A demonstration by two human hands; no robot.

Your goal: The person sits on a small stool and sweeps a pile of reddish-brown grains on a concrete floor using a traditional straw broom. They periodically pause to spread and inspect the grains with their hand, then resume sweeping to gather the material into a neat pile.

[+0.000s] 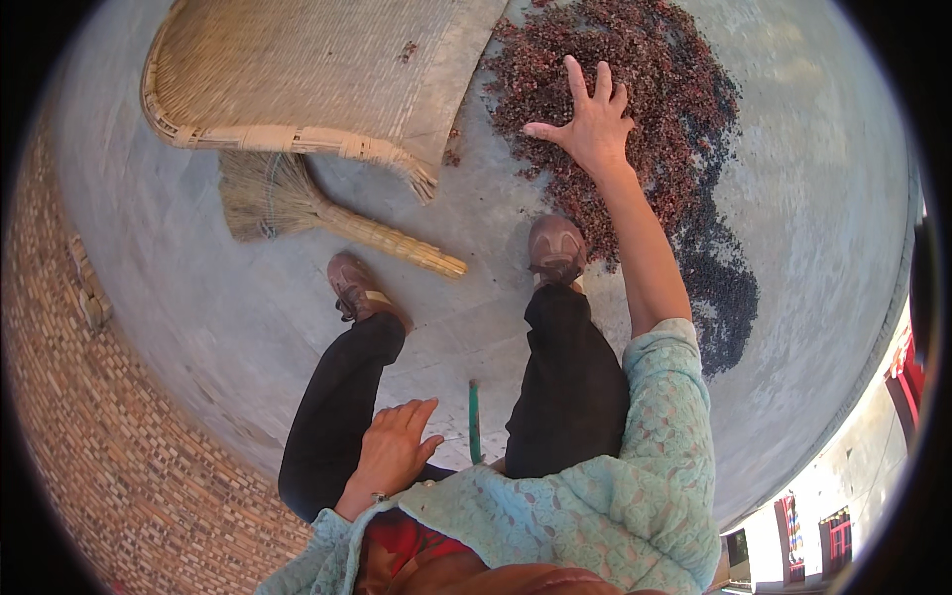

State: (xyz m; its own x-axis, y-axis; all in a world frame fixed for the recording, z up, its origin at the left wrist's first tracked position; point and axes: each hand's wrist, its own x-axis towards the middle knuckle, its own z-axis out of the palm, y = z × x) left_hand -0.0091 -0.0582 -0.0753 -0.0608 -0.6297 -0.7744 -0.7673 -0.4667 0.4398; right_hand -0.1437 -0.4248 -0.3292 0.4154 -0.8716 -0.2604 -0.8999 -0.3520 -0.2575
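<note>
fingers open, empty: right hand over one reddish heap; left hand near thigh.

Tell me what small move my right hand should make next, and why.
I'd suggest lightly raking your right hand leftward through the reddish-brown pile, away from the dark grains. The hand is spread open over the pile, while the dark grains lie along its right side and trail back toward you. Whether the hand touches the pile is hard to tell.
</note>
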